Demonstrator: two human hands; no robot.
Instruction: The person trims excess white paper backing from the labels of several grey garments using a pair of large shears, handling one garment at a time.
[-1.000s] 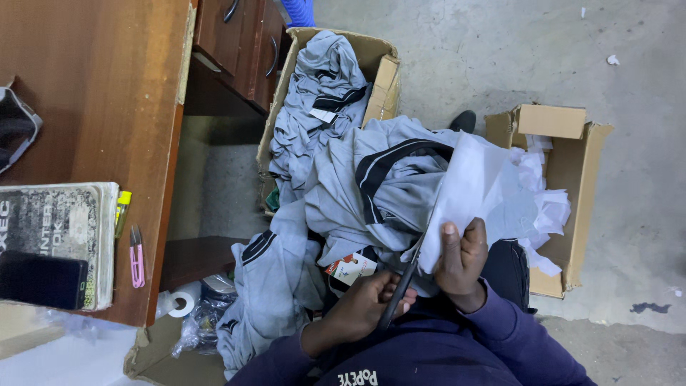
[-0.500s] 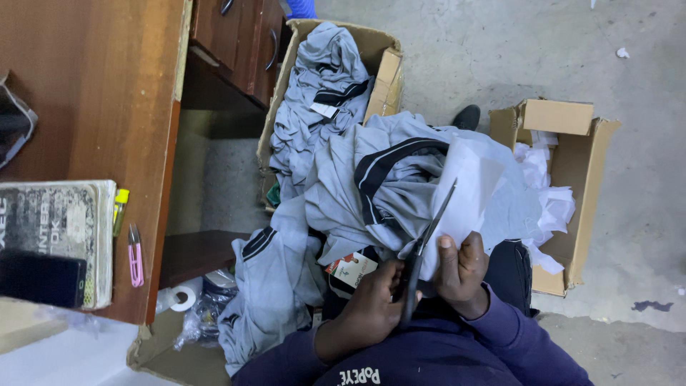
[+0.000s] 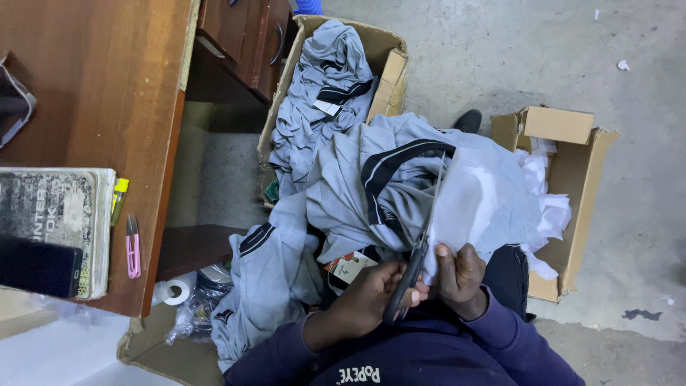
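Grey garments point(image 3: 371, 193) lie heaped across our lap, and over them at about two o'clock from our hands lies a thin white sheet point(image 3: 479, 204). Our left hand point(image 3: 368, 297) is wrapped tight around the handles of dark scissors point(image 3: 421, 246), whose blades point up toward twelve o'clock along the left edge of the sheet. Our right hand point(image 3: 461, 279) pinches the lower edge of the white sheet, thumb on top, just beside the scissors at three o'clock from them. A small orange-and-white tag point(image 3: 350, 266) shows on the garment at eleven o'clock from the left hand.

At twelve o'clock, a cardboard box point(image 3: 389, 78) holds more grey clothing. At three o'clock, a second open box point(image 3: 579, 143) on the concrete floor point(image 3: 500, 57) holds white scraps point(image 3: 547, 207). At nine o'clock, the brown wooden table point(image 3: 93, 86) carries a worn book point(image 3: 50, 221), a dark phone point(image 3: 36, 266) on top of it, and small pink snips point(image 3: 133, 246) near the edge.
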